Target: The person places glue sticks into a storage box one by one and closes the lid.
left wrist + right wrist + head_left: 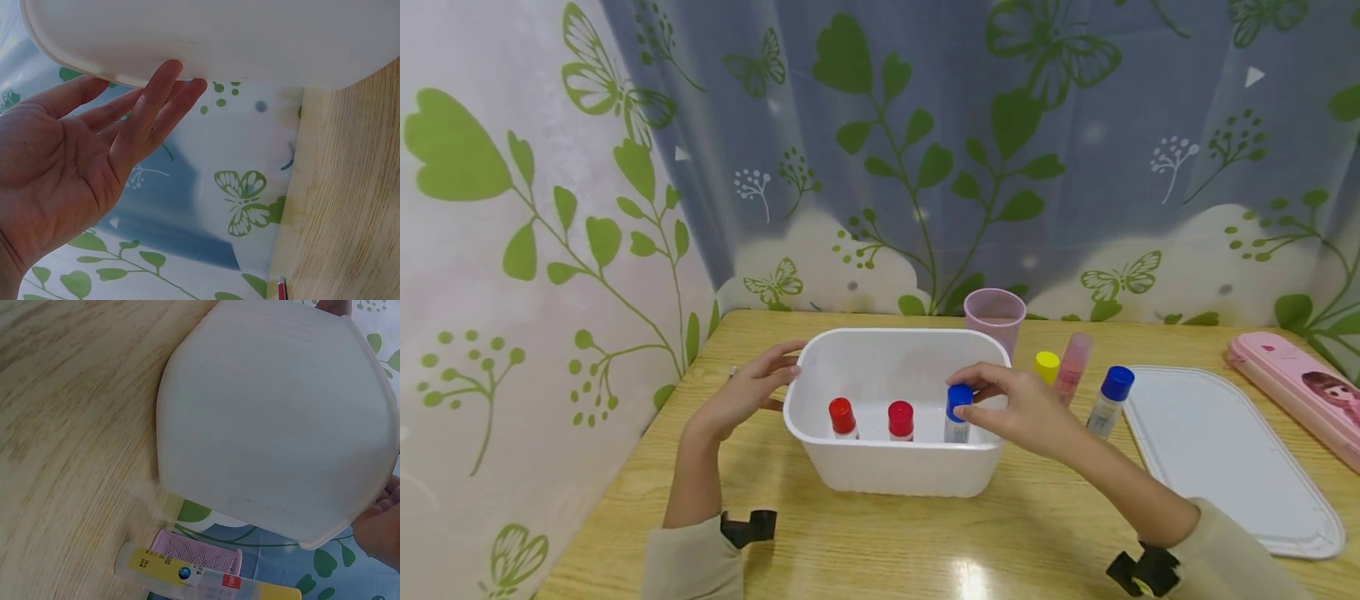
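A white plastic tub (895,467), rounded at the corners and open at the top, is sitting on a pale wooden table (865,550), with everything else arranged around it. A flat white lid (1225,458) is lying well to the right of the tub, and a pink pencil case (1300,392) is resting beyond the lid. A pink cup (995,315) is standing just behind the tub's right rear corner. The person's left hand (748,392) is resting its straight, relaxed fingers against the tub's left rim, holding nothing. The right hand (1022,408) is reaching over the tub's right rim and pinching the cap of a blue-capped glue stick (957,414), a small pale tube standing upright inside the tub at its right end. Two red-capped glue sticks (842,418) are standing upright in the tub to its left. Just outside the tub's right wall, a yellow-capped stick (1047,367), a pink stick (1072,367) and another blue-capped stick (1108,402) are standing.
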Demonstrator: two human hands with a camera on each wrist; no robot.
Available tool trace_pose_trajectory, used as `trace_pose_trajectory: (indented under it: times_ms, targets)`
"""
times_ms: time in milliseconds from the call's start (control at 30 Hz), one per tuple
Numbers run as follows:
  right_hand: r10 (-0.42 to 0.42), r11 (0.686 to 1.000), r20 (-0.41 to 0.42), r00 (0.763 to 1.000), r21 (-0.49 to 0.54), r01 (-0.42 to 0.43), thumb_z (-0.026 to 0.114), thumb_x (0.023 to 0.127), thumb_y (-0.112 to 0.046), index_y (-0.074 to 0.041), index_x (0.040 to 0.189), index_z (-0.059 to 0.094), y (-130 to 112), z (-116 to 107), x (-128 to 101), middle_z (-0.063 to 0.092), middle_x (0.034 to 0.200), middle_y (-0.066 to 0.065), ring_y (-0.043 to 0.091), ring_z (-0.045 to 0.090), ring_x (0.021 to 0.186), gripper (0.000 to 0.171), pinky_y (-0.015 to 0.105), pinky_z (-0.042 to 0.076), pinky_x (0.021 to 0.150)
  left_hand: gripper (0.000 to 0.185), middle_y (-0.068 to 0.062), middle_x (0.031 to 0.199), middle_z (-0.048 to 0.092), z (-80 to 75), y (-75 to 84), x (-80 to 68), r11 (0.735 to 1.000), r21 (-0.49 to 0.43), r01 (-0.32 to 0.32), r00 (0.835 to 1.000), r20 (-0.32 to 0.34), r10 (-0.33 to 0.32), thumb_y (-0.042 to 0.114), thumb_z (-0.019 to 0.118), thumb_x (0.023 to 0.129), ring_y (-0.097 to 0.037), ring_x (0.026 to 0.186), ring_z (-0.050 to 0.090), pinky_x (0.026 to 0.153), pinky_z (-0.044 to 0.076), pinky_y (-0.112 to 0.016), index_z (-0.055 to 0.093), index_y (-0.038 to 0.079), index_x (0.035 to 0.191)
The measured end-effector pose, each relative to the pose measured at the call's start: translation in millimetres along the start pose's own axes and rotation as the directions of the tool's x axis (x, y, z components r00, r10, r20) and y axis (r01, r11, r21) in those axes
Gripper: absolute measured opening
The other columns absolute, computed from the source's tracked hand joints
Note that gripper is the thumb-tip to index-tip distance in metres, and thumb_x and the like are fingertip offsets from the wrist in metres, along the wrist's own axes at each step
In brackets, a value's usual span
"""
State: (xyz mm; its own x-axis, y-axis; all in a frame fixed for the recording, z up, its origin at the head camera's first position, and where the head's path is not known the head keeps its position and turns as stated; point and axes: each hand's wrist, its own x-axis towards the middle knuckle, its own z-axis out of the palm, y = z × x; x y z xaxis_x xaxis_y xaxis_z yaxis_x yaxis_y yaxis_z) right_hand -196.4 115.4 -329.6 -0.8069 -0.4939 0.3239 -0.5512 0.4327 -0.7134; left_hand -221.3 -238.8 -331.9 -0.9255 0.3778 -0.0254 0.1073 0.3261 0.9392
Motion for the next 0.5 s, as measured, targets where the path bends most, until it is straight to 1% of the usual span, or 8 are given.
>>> trace_pose_trajectory:
  times_ms: [133,300,400,500]
  targets:
    - [-0.009,0.999,0.031,0.999,-0.053,0.011,0.071,0.082,-0.018,-0.010,0.108,0.064,1.3,-0.2,-1.2,0.063,0.099,-0.003,0.014,0.060,0.088,0.028,0.038,0.050,0.078,0.050,-0.020,0.135,0.038,-0.1,-0.9,0.6,1.000,0.003,-0.002,1.000,0.002,0.002,0.027,0.044,0.099,-0.035,0.116,0.044,0.081,0.047,-0.046,0.028,0.009,0.143]
    - [-0.015,0.992,0.086,0.996,-0.125,0.026,0.072,0.081,-0.017,-0.011,0.107,0.064,-1.4,-1.9,0.5,0.062,0.098,-0.005,0.013,0.060,0.087,0.028,0.036,0.049,0.080,0.050,-0.020,0.135,0.038,-1.0,-1.0,0.8,1.000,0.009,-0.003,1.000,0.002,0.003,0.028,0.043,0.099,-0.035,0.116,0.044,0.082,0.047,-0.046,0.028,0.009,0.143]
    - [-0.001,0.988,0.117,0.993,-0.152,0.019,0.072,0.081,-0.018,-0.011,0.106,0.064,-3.2,-2.8,1.7,0.062,0.097,-0.006,0.012,0.060,0.087,0.027,0.034,0.049,0.080,0.050,-0.020,0.135,0.038,-0.8,-0.5,0.6,1.000,0.010,-0.002,1.000,0.001,0.002,0.028,0.043,0.099,-0.035,0.116,0.044,0.081,0.047,-0.046,0.029,0.009,0.143]
    - [0.008,0.984,0.137,0.991,-0.176,0.016,0.071,0.082,-0.020,-0.011,0.106,0.064,-4.2,-3.7,1.6,0.063,0.095,-0.005,0.013,0.060,0.086,0.026,0.036,0.049,0.079,0.049,-0.021,0.135,0.038,-0.2,0.2,0.3,1.000,0.003,-0.002,1.000,0.001,0.002,0.027,0.043,0.099,-0.035,0.116,0.044,0.081,0.047,-0.046,0.029,0.009,0.143]
